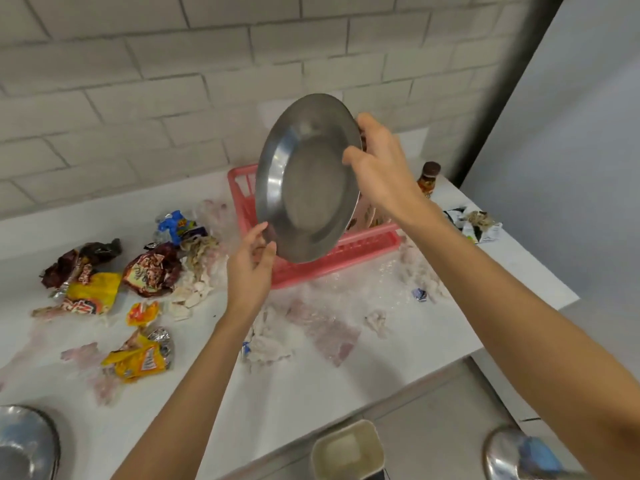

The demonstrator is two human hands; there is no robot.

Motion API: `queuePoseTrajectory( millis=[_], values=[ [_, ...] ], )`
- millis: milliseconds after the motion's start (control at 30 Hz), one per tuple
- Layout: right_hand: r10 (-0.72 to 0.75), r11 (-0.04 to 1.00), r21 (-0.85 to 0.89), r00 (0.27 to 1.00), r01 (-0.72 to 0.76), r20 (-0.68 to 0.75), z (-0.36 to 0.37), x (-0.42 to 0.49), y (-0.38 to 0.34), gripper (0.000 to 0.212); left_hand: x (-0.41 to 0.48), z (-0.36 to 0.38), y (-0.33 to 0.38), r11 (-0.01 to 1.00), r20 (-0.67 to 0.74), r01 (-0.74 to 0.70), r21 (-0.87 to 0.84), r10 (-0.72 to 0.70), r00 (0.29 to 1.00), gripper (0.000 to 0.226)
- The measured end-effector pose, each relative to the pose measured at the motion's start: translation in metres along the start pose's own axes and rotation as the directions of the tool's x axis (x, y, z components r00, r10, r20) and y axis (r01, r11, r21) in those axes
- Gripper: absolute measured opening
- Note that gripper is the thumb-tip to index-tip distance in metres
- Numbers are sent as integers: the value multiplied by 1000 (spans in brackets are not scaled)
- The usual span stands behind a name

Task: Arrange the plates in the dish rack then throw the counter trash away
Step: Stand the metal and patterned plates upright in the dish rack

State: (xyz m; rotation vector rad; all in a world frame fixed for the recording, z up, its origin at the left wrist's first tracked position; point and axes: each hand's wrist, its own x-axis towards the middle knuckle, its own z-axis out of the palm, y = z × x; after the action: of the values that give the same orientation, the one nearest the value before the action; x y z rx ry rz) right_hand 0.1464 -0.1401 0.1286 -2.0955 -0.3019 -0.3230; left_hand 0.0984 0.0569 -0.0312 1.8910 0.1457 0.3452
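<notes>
A steel plate (308, 181) is being held tilted on edge in the air, just above a pink dish rack (346, 251), its hollow face turned toward the camera. The right hand (377, 168) is gripping the upper right rim, fingers curling behind it. The left hand (251, 268) is pinching the lower left rim, though blur there is making the exact finger hold hard to read. The rack is sitting on a white counter (381, 368). Crumpled snack wrappers (93, 292) are lying to its left, with torn tissue scattered around it. A brown-capped bottle (428, 178) is standing behind the right wrist.
</notes>
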Motion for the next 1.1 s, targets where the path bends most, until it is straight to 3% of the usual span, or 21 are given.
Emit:
queuePoseTrajectory(
  millis=[233,333,433,600,767,1100],
  values=[
    [-121,981,-150,992,126,39,-17,32,18,8,33,38,-3,991,146,-6,132,-13,989,42],
    [-154,964,-206,985,166,76,-20,48,23,9,39,49,-10,951,259,-41,307,-42,965,43],
    [-161,940,-284,981,187,112,-23,62,25,12,37,56,-18,857,362,-179,482,-9,932,40],
    [-133,889,-415,977,191,166,-12,85,36,14,33,63,-22,788,287,-230,571,71,955,32],
    [-112,801,-562,974,207,199,12,99,56,27,32,67,-24,782,245,-220,583,89,966,33],
    [-101,727,-625,944,286,314,45,100,80,32,31,71,-30,779,207,-199,595,90,974,33]
  ],
)
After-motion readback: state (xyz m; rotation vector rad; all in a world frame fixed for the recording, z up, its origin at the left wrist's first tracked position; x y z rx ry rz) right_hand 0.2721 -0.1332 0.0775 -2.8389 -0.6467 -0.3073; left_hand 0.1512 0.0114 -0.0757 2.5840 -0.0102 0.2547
